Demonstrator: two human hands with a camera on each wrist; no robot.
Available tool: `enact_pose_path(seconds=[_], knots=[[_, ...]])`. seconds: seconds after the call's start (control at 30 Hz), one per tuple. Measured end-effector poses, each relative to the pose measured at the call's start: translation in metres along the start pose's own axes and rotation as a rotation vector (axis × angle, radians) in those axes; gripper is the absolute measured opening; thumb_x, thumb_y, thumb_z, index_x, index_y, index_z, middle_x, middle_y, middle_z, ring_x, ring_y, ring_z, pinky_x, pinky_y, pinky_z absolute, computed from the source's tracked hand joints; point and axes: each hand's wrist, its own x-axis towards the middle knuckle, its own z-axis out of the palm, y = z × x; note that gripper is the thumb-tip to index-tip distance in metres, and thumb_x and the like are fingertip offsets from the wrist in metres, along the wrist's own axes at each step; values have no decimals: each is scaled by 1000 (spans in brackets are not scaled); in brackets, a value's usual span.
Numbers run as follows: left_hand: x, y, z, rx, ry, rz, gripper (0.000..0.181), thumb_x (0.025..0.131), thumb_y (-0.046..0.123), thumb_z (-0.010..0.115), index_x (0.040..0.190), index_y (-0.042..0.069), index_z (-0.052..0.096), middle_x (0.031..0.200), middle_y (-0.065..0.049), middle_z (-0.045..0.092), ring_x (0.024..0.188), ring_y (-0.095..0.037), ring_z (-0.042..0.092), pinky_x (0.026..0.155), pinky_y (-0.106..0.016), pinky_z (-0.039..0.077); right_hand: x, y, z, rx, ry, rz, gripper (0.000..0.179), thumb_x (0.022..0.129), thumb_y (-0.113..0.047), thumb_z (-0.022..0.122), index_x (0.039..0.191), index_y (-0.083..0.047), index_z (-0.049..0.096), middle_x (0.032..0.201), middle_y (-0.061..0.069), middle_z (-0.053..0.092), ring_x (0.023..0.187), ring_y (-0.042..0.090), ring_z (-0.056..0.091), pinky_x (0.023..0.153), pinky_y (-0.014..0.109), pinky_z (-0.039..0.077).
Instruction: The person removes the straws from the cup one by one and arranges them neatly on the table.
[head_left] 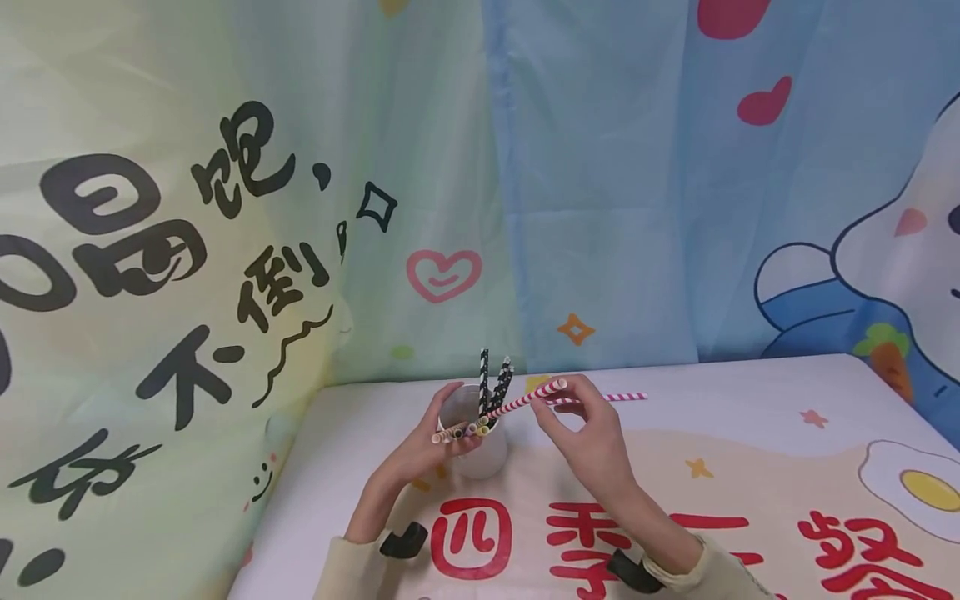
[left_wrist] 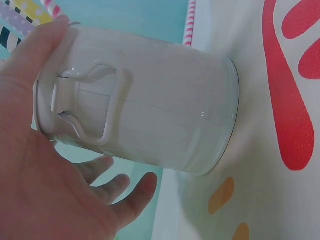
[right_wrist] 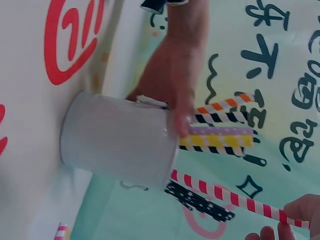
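Observation:
A white cup (head_left: pixel 483 454) with a small handle stands on the table, holding several patterned paper straws. My left hand (head_left: pixel 427 433) grips it near the rim, its thumb lying over the edge in the right wrist view. Black straws with white dots (right_wrist: pixel 200 201) lean to one side of the cup; orange-striped (right_wrist: pixel 227 104), black-striped, purple and yellow dotted straws (right_wrist: pixel 220 139) lean to the other. My right hand (head_left: pixel 596 433) pinches a red-and-white striped straw (right_wrist: pixel 225 195) near its upper end. The straw's other end is at the cup's mouth.
Another pink-and-white striped straw (head_left: pixel 626 397) lies on the table behind my right hand. The table's cover (head_left: pixel 750 425) is printed with red characters and an egg. Printed curtains (head_left: pixel 600 167) hang behind and at the left.

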Motion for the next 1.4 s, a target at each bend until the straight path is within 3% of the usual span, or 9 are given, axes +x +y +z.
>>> enact_pose_path(seconds=[0.13,0.43,0.53,0.7,0.87,0.97,1.2,1.4], knots=[[1,-1,-1,-5,-6,12,90,87,23,76,155,36,19,152,-16,33,132,-38,48,106,-64,44,1,-3,-8,32,0,5,27,90,-19,76,114,-13,65,109,-3,67,101,8,64,88,19,55],[0,1,0,-7,-12,-2,91,87,24,76,155,39,17,152,-15,32,135,-38,44,107,-64,42,1,-10,-32,120,-23,90,27,94,-17,71,118,-8,62,114,1,63,105,9,63,87,16,55],[1,1,0,-10,-11,-1,92,86,24,76,156,36,17,151,-15,33,136,-38,41,107,-63,43,0,-17,-42,159,-15,72,27,95,-14,70,119,-5,61,114,0,62,104,10,63,86,16,55],[2,1,-1,-14,-12,-5,91,86,23,76,155,38,18,150,-16,34,135,-38,43,106,-61,45,3,-19,-51,113,-3,-3,25,94,-11,69,119,-6,63,111,-3,64,101,9,64,88,14,53],[1,0,0,-19,-10,-16,92,86,22,77,156,36,18,151,-15,33,137,-37,41,107,-61,45,6,-7,-49,4,-29,-20,24,94,-14,70,117,-11,64,112,-2,64,103,10,61,89,12,50],[0,1,0,-20,-9,-19,92,86,23,77,156,37,18,151,-15,32,137,-38,41,107,-61,44,8,1,-47,-122,-47,-38,24,93,-16,72,115,-15,65,113,-3,64,106,13,60,89,14,50],[-1,1,0,-15,-15,6,91,87,22,75,156,34,17,151,-17,32,133,-38,46,106,-60,46,14,16,-39,-399,-124,-125,25,88,-18,77,110,-18,65,112,-2,65,106,19,60,83,41,60],[0,0,0,-5,-14,10,91,87,23,75,156,36,17,150,-16,33,133,-38,44,106,-60,45,19,34,-34,-557,-174,-173,24,84,-17,79,105,-16,68,107,1,66,103,20,60,82,42,60]])
